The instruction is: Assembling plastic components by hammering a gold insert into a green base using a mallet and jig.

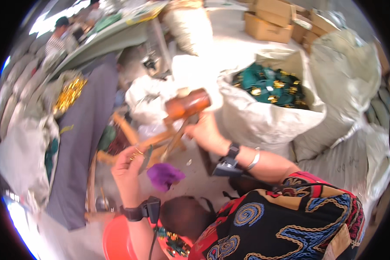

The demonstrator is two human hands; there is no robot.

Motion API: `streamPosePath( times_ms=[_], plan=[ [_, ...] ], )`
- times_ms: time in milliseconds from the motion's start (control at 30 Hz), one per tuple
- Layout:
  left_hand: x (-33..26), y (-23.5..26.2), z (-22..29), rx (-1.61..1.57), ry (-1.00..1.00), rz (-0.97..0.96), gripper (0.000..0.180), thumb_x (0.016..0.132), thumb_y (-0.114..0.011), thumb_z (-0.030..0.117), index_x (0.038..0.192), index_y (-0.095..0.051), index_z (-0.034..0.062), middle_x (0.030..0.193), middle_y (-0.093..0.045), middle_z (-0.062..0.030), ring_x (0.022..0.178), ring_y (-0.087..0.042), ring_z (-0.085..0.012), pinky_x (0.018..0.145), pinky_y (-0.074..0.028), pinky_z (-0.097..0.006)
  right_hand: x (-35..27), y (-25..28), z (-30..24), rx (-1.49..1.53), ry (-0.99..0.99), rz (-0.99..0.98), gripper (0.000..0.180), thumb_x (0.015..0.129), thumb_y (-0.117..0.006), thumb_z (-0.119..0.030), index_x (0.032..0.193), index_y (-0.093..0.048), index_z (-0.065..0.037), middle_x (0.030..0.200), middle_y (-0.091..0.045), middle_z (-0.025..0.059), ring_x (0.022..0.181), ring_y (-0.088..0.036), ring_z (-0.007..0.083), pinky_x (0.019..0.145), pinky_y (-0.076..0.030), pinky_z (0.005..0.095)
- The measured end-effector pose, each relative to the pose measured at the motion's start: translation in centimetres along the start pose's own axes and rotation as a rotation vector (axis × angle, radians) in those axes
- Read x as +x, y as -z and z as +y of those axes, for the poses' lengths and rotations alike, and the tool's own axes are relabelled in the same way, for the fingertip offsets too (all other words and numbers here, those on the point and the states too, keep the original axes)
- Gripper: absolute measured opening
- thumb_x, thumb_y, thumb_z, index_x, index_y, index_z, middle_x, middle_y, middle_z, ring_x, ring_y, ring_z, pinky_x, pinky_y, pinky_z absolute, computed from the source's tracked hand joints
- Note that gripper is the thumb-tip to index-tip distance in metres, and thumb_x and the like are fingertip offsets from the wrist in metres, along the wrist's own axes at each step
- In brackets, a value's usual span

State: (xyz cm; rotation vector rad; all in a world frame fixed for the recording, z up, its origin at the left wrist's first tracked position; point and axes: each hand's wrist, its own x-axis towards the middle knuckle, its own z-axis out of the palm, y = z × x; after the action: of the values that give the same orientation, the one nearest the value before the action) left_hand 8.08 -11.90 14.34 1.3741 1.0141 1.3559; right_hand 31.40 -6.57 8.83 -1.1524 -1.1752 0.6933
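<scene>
My right hand (205,133) is closed round the handle of a wooden mallet (187,104). Its reddish-brown, barrel-shaped head is raised above a light wooden frame (155,141). Lower and to the left, my left hand (128,167) pinches a small dark green piece (147,152) between thumb and fingers. Something gold shows at those fingertips, too blurred to tell whether it is part of the piece or a ring. A crumpled purple cloth (164,177) lies just right of the left hand, below the wooden frame.
A white sack (264,123) of green and gold pieces (271,86) stands to the right, beside other full sacks (346,86). Near my left forearm is a red basin (115,238). Grey cloth (78,151) hangs at left; cardboard boxes (268,28) and another person (58,39) are farther back.
</scene>
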Motion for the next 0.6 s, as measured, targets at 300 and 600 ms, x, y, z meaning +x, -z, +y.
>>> streamPosePath(
  times_ms=[300, 600],
  plan=[
    [7.1, -19.6, 8.9, -0.041, -0.276, -0.514, 0.046, 0.090, -0.054, 0.015, 0.131, -0.043, -0.0031, 0.123, -0.054, -0.0165, 0.115, -0.051, -0.0201, 0.090, -0.046, -0.032, -4.9, -1.5, 2.4, 0.222, 0.151, -0.297, 0.020, 0.070, -0.070, -0.015, 0.084, -0.062, -0.004, 0.076, -0.064, 0.0157, 0.071, -0.062, 0.0204, 0.066, -0.049, 0.0328],
    [-2.9, 10.3, -3.6, 0.411, 0.024, 0.305, 0.032, 0.090, -0.056, 0.016, 0.116, -0.057, -0.0026, 0.109, -0.063, -0.0115, 0.100, -0.059, -0.0165, 0.084, -0.047, -0.029, -4.2, -2.0, -0.2, -0.024, 0.033, -0.266, 0.027, 0.065, -0.067, -0.006, 0.089, -0.061, 0.005, 0.066, -0.064, 0.0157, 0.062, -0.062, 0.0181, 0.055, -0.050, 0.0355]
  ],
)
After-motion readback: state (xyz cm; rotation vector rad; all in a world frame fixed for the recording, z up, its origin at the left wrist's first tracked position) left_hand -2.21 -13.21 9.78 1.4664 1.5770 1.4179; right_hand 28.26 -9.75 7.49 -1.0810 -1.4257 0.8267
